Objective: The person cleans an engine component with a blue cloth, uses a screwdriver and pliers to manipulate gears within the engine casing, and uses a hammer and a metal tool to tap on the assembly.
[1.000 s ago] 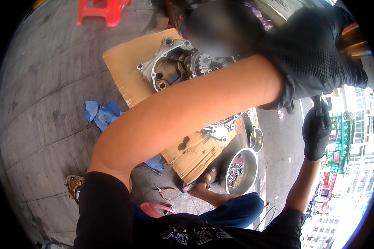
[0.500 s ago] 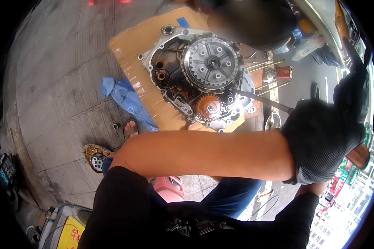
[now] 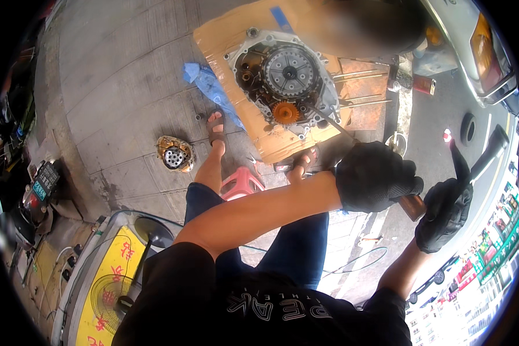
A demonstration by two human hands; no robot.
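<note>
My left hand (image 3: 372, 177), in a black glove, is closed round a long screwdriver. Its brown handle (image 3: 412, 206) sticks out below the fist. The screwdriver's thin shaft (image 3: 335, 125) slants up to the opened engine case (image 3: 327, 92), its tip among the parts near the orange-brown gear (image 3: 286, 113). Above that gear sits a round toothed clutch hub (image 3: 289, 71). Beside the screwdriver handle is my right hand (image 3: 444, 216), also black-gloved and closed round a bar-like tool (image 3: 489, 153) with a grey length. What kind of tool it is remains unclear.
Cardboard (image 3: 256, 135) lies under the engine case, with a blue cloth (image 3: 213, 89) at its left edge. A removed cover (image 3: 176, 154) rests on the paving. Near my legs stands a pink stool (image 3: 242, 183). Long metal rods (image 3: 360, 78) lie right of the case. A blurred dark shape fills the top.
My view has shifted, so the engine case appears smaller and farther off. My right hand, formerly overlapped by the left, now shows apart at the right. The screwdriver still reaches the case.
</note>
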